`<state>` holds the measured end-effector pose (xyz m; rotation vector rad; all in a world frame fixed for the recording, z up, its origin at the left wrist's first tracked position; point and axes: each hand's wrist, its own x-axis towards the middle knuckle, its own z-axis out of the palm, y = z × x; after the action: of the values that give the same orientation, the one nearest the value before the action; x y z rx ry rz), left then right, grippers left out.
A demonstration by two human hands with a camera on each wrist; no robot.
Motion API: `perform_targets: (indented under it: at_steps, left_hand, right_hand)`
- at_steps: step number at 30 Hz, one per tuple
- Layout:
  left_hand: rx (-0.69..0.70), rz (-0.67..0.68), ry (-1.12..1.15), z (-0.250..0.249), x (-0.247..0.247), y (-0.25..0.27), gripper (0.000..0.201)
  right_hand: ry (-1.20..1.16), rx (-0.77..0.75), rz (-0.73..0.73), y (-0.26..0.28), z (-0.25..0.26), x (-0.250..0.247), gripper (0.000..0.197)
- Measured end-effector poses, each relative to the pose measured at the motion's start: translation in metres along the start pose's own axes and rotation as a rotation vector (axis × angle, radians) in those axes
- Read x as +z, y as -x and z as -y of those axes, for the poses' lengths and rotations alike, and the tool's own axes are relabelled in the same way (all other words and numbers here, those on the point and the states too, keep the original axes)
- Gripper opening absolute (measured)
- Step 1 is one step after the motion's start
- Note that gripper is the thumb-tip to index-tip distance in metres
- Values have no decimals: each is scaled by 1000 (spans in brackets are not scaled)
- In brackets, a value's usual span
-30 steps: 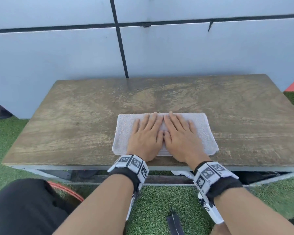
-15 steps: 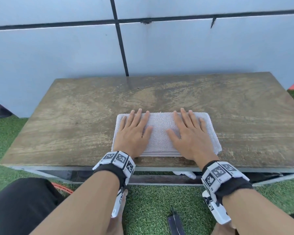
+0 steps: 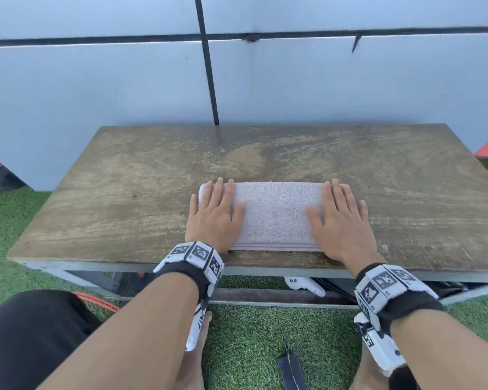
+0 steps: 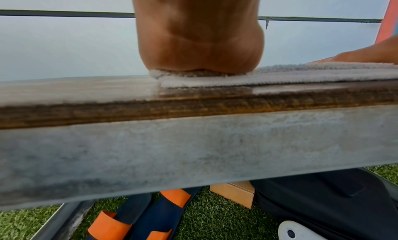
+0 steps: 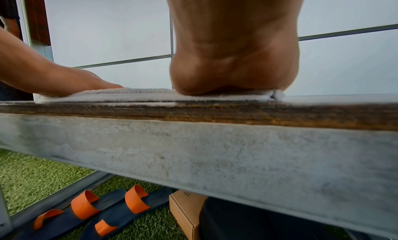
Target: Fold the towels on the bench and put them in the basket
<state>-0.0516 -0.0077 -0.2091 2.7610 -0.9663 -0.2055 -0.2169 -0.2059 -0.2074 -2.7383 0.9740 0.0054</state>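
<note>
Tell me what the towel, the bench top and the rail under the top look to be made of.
Towel: pale terry cloth, looped nubbly pile, folded in layers at its near edge.
Bench top: apparently wood or plywood, worn matt brown, streaky grain and a layered edge.
Rail: probably painted or galvanised metal, dull mottled grey.

Head cam sits high, looking fwd and down over the whole bench [image 3: 141, 192] toward the wall behind it. Both wrist cams are super close and low, approx level w/ the bench's front edge [image 4: 193, 107] (half the shot goes under it). All three share the towel [image 3: 276, 215] and that edge; the wrist cams also both see the sandals [image 5: 103, 211].
</note>
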Motion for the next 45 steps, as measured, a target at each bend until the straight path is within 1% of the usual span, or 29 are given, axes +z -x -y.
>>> perform_targets:
  at_steps: [3, 5, 6, 7, 9, 10, 12, 13, 16, 17, 18, 21, 24, 25, 26, 28, 29, 30, 31, 33, 36, 38, 40, 42, 44, 45]
  left_hand:
    - [-33, 12, 0, -1, -1, 2, 66]
    - [-46, 17, 0, -3, -2, 2, 67]
    - [-53, 19, -1, -3, -3, 3, 67]
    - [-59, 21, -2, -4, -4, 3, 67]
    - [-71, 29, 0, -5, -4, 3, 66]
    - [-80, 34, -1, -6, -4, 3, 67]
    - [-109, 46, -1, -8, -5, 4, 67]
    - [-130, 50, 9, -9, -5, 5, 68]
    - [-209, 19, 42, -13, -4, 15, 71]
    - [-236, -1, 46, -14, -3, 20, 73]
    - [-260, -22, 43, -16, -1, 25, 75]
    - [-317, -86, -27, -20, -3, 39, 82]
    - [-326, -213, -98, -21, -12, 53, 79]
    - [-338, -230, -88, -20, -15, 57, 78]
    - [-366, -214, -58, -18, -18, 60, 80]
    - [-430, -104, 20, -13, -26, 61, 83]
    - [-438, -41, 65, -10, -29, 60, 78]
    - [-427, 5, 131, -7, -34, 59, 68]
    - [-410, 38, 221, -6, -39, 59, 57]
    - [-393, 83, 417, -4, -50, 60, 46]
    - [-328, 53, 635, -4, -62, 66, 33]
    - [-260, 31, 798, -4, -70, 70, 34]
    - [-229, 61, 930, -7, -74, 72, 26]
    - [-240, 99, 1058, -9, -76, 72, 16]
    - [-261, 135, 1201, -15, -78, 70, 18]
    - [-265, 155, 1277, -21, -82, 71, 20]
  right_hand:
    - [-18, 50, 19, 3, 4, -4, 68]
    - [50, 59, -1, 4, 11, -11, 65]
    - [106, 38, -47, 6, 16, -15, 61]
    - [153, -10, -126, 10, 22, -18, 52]
    - [167, -146, -284, 25, 35, -24, 28]
    - [133, -196, -280, 33, 40, -25, 22]
    - [53, -233, -158, 48, 46, -20, 24]
    - [15, -239, -124, 53, 46, -16, 23]
    - [-48, -262, -205, 57, 40, -7, 14]
    - [-69, -259, -204, 57, 38, -6, 13]
    - [-89, -262, -185, 56, 35, -5, 19]
    - [-154, -257, -118, 56, 28, -2, 47]
    - [-171, -236, -116, 58, 28, 3, 59]
    - [-178, -226, -112, 59, 29, 4, 63]
    - [-185, -219, -103, 59, 29, 5, 66]
    - [-200, -194, -50, 57, 30, 7, 74]
    - [-206, -179, -14, 56, 30, 7, 77]
    - [-214, -172, 21, 55, 30, 8, 79]
    - [-227, -170, 52, 53, 28, 7, 82]
    - [-270, -169, 108, 49, 26, 4, 84]
    - [-340, -175, 147, 51, 25, -4, 79]
    - [-330, -211, 140, 58, 30, -8, 76]
    - [-247, -282, 124, 67, 37, -8, 86]
    - [-109, -361, 143, 74, 45, -4, 101]
    - [19, -400, 145, 80, 53, 3, 112]
    - [46, -396, 119, 83, 56, 6, 116]
